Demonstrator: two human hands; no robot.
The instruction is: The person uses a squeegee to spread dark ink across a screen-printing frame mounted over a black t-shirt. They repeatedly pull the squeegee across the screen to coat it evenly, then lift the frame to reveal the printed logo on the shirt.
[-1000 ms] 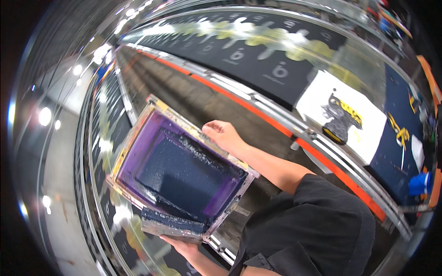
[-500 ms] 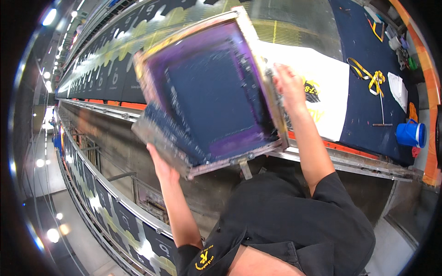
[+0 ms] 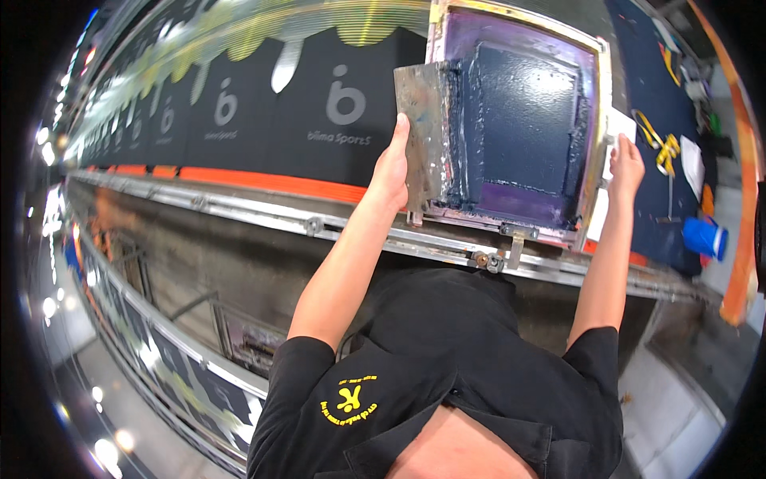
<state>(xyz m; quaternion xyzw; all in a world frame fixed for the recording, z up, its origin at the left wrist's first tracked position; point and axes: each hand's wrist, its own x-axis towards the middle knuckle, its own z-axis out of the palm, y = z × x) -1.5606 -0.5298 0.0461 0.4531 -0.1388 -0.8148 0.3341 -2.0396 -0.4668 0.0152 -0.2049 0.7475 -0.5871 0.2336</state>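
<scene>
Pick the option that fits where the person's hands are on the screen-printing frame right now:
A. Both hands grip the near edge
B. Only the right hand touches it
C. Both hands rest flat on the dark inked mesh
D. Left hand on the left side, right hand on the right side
D: the left hand holds the ink-smeared left side of the screen frame, and the right hand grips its right edge, with the inked mesh untouched between them.

a long printing table point(image 3: 239, 120) with a metal rail point(image 3: 263, 217) (orange-edged), shiny grey floor point(image 3: 96, 375) reflecting lights
</scene>
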